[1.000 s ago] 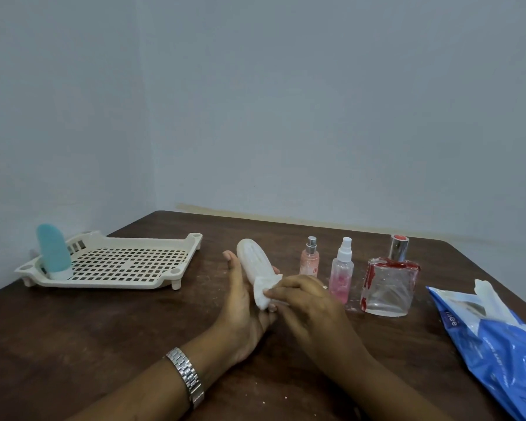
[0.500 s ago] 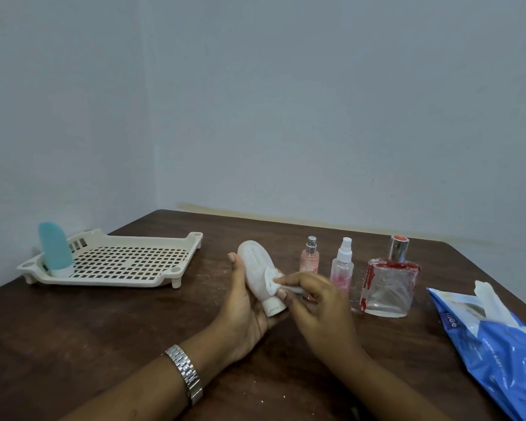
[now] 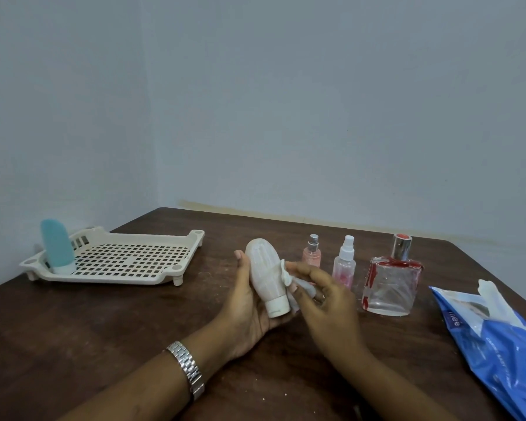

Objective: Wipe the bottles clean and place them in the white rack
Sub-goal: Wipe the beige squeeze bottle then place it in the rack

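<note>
Two hands: both busy over the middle of the brown table [image 3: 73, 329].
Left hand [image 3: 249, 305]: palm up, wrapped around the white bottle [image 3: 263, 275], thumb standing up along its side. Silver watch [image 3: 189, 369] on that wrist.
White bottle: tilted, cap end toward the camera, rounded end pointing away. No print on it that I can read.
Right hand [image 3: 325, 302]: fingers bent, pinching a crumpled white wipe [image 3: 286, 273] against the bottle's right side.
White rack [image 3: 104, 279]: far left of the table, well apart from the hands. A teal bottle [image 3: 57, 247] stands on its cap in the left corner.
Waiting bottles: peach spray bottle [image 3: 312, 253], pink spray bottle [image 3: 343, 265] and a square glass perfume bottle [image 3: 390, 287] with red smears, in a row just behind the right hand.
Blue packet [image 3: 504, 344]: right edge, a white sheet poking out. Lettering looks like "ilee", the smaller text is too blurry.
</note>
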